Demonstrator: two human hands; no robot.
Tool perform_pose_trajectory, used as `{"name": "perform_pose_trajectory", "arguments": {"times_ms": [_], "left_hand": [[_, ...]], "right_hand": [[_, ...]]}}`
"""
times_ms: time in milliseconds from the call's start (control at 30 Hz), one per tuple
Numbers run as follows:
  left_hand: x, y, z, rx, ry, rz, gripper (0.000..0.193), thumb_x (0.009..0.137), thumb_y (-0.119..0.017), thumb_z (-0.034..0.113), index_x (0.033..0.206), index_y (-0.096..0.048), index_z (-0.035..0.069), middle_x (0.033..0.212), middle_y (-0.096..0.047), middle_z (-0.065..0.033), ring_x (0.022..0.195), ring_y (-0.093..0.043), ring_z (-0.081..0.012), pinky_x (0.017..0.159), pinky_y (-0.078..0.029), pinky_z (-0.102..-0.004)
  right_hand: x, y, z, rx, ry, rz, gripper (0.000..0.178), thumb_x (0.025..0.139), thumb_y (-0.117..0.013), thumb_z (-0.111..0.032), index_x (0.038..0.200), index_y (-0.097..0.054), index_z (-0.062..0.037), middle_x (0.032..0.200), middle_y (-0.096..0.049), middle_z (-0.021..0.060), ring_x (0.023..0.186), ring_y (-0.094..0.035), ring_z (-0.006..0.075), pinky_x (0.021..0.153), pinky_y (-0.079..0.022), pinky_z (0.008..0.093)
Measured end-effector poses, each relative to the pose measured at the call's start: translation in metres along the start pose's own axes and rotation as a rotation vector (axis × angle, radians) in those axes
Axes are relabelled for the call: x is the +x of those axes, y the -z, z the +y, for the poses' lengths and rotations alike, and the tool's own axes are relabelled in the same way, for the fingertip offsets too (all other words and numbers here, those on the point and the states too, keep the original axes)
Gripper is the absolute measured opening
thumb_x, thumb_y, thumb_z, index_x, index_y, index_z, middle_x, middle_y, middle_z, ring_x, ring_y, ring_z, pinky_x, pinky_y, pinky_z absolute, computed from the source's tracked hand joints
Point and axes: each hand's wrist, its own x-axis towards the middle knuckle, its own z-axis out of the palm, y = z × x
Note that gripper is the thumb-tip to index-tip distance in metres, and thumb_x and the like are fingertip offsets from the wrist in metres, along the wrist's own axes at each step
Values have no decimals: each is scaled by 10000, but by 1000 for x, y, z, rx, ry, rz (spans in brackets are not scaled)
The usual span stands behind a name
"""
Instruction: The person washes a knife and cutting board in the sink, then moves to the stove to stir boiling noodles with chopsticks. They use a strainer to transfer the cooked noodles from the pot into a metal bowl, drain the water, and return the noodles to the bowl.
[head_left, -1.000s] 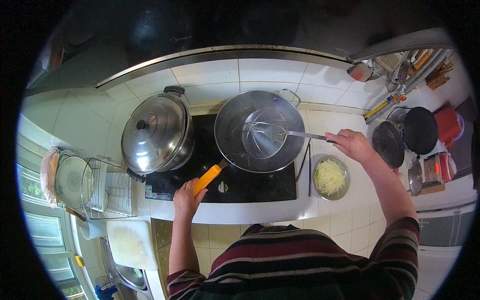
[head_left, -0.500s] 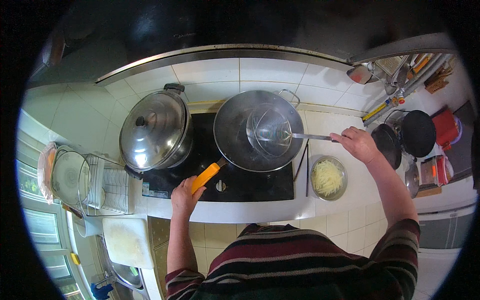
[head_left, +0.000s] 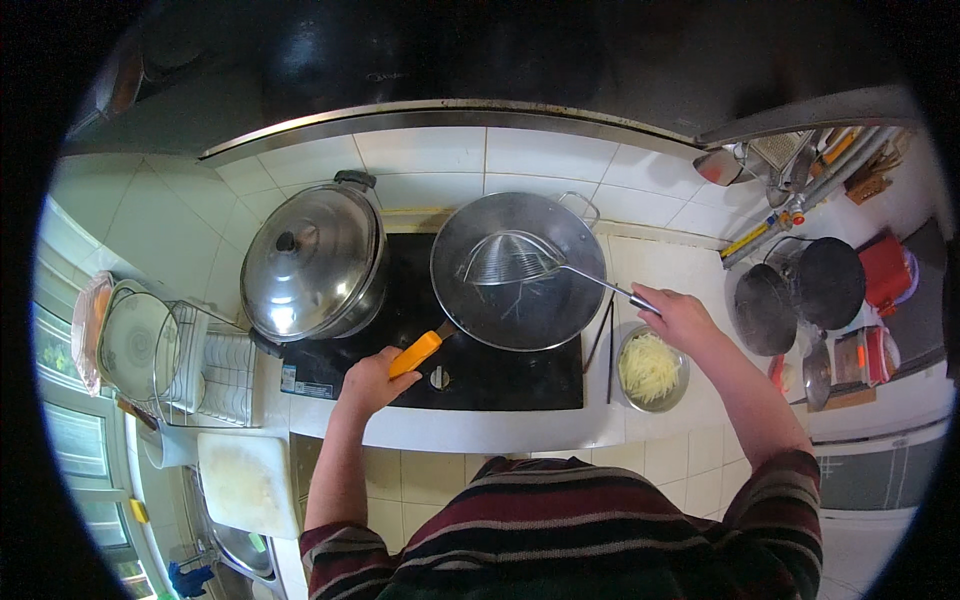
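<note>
My left hand (head_left: 370,383) is closed on the orange handle (head_left: 416,354) of a wide dark wok (head_left: 560,315) on the black stove. In my right hand (head_left: 672,316) is the metal handle of a wire skimmer (head_left: 512,258). The skimmer's basket is tilted inside the wok, toward its left half. A few pale shreds show in the wok beneath it, perhaps in liquid. Beside my right forearm stands a metal bowl (head_left: 656,405) of pale shredded food, likely potato (head_left: 650,368). A pair of dark chopsticks (head_left: 611,355) lies between the wok and this bowl.
A large lidded steel pot (head_left: 312,262) sits left of the wok on the stove (head_left: 500,385). Farther left are a wire dish rack (head_left: 228,375) and a white cutting board (head_left: 248,482). Dark pans (head_left: 830,282) stand at the right. A range hood (head_left: 480,112) overhangs the back.
The skimmer has moved left in the wok and its basket has tipped onto its side. My right hand has come left and nearer. My left hand keeps its hold on the wok handle.
</note>
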Motion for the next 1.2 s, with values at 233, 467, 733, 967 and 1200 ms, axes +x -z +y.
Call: {"name": "perform_pose_trajectory", "arguments": {"times_ms": [233,467,733,967,1200], "left_hand": [[11,7,-6,-96,55,-238,435,768,-630,409,989,-548,43,828,-632,-171,780,-615,-319,679,-476,-375],[7,4,-5,-107,49,-155,405,769,-640,384,941,-538,32,812,-618,-185,774,-607,-336,664,-469,-389],[7,12,4,-95,15,-94,379,765,-645,370,916,-542,38,774,-612,-188,757,-605,-353,643,-469,-393],[7,14,4,-81,36,-101,380,761,-648,368,924,-546,40,791,-613,-193,769,-603,-355,647,-470,-396],[7,9,0,-69,34,-104,388,757,-649,381,912,-542,42,799,-615,-188,776,-603,-355,657,-473,-400]], "right_hand": [[-12,-13,17,-149,-199,26,469,864,-508,-252,1289,-378,-102,797,-613,180,668,-597,342,607,-483,427],[-38,-88,-39,394,-399,-12,466,890,-475,-263,1308,-351,-99,659,-565,144,547,-580,274,491,-470,394],[-31,-74,-88,1299,-663,-463,430,932,-418,-292,1331,-350,-144,657,-470,16,438,-419,89,381,-370,240],[-34,-54,-78,1564,-726,-546,448,933,-437,-330,1324,-353,-128,682,-469,4,421,-374,70,366,-346,224],[-13,-27,-5,892,-490,-319,452,909,-483,-314,1302,-372,-122,653,-544,70,468,-524,158,409,-430,297]]}}
